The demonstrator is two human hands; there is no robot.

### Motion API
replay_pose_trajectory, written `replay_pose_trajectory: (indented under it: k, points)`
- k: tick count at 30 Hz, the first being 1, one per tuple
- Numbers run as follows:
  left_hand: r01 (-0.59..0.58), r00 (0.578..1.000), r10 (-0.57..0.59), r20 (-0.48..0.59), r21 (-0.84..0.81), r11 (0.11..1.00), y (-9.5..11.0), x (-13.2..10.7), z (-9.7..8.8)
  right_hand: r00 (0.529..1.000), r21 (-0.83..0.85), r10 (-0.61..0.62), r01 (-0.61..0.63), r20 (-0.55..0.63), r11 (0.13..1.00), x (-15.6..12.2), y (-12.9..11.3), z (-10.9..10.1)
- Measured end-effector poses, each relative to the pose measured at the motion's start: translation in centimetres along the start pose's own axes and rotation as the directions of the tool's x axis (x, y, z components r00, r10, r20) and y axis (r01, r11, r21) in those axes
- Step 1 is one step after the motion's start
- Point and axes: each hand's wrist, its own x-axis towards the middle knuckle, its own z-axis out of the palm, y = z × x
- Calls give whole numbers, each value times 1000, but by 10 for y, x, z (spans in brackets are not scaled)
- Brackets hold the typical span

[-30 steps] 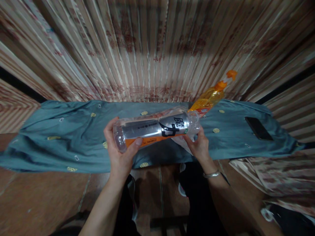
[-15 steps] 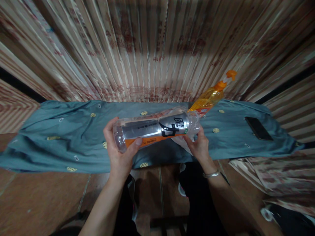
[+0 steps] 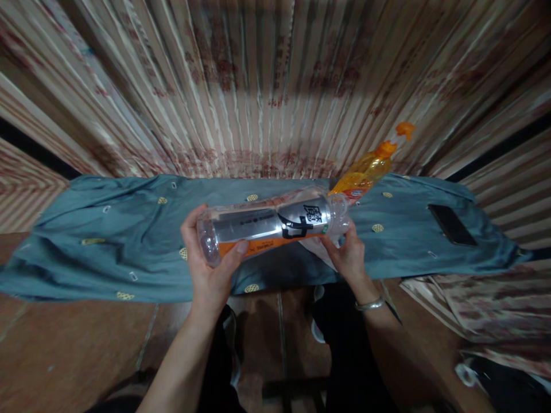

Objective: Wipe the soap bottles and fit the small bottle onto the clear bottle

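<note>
A clear plastic bottle (image 3: 262, 226) with a silver and orange label lies sideways in the air over the covered table. My left hand (image 3: 209, 275) is closed round its left end, thumb on the label's near edge. At the bottle's other end, my right hand (image 3: 349, 252) is closed with thumb and fingers gripping it from below; some of its fingers are hidden. A thin white sheet, perhaps tissue or cloth (image 3: 317, 250), hangs beside the right hand, under the bottle. Just behind that end stands a yellow liquid bottle with an orange pump top (image 3: 365, 172), its lower part partly hidden.
A blue-green patterned cloth (image 3: 129, 235) covers the long narrow table. A black phone (image 3: 451, 224) lies on it at the right. Striped curtains (image 3: 258, 103) hang close behind and at both sides. My legs and shoes are below the near edge, over a tiled floor (image 3: 103, 338).
</note>
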Motion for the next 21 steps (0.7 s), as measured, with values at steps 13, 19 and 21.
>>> replay_pose_trajectory:
  k: [13,19,21]
  points:
    - [30,1000,-30,3,21,999,-3,-1,-1,1000,11,-6,6,0,1000,0,0,0]
    - [4,1000,-4,-4,-8,1000,-4,-1,0,1000,25,-15,14,4,1000,0,0,0]
    - [8,1000,-8,-4,-16,1000,-4,-1,0,1000,20,-6,6,4,1000,0,0,0]
